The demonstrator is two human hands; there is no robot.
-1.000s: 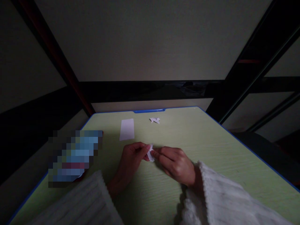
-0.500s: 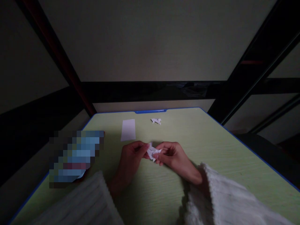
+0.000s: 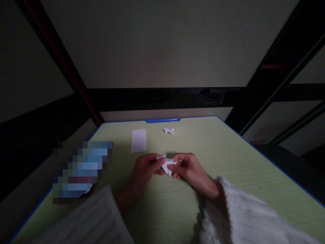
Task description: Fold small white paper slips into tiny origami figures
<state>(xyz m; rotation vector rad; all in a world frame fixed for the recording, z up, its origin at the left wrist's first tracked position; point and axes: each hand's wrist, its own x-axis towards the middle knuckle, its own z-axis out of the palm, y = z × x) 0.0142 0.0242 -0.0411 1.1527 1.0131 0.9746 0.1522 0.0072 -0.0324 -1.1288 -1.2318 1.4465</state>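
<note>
A small folded white paper piece (image 3: 166,164) sits between my two hands, just above the pale green table (image 3: 228,176). My left hand (image 3: 143,171) pinches its left side with fingers closed. From the right, my right hand (image 3: 188,169) grips the other side, fingers curled round it. Both wrists come out of thick white knitted sleeves at the bottom of the view.
A flat white paper rectangle (image 3: 138,140) lies beyond my hands, and a small finished folded paper figure (image 3: 169,130) lies near the table's far blue edge. A blurred bluish object (image 3: 80,169) rests at the left. Dark frame bars stand behind and to the right.
My right hand has turned from lying over the paper to gripping it from the side. The folded paper has opened out and lifted slightly between both hands.
</note>
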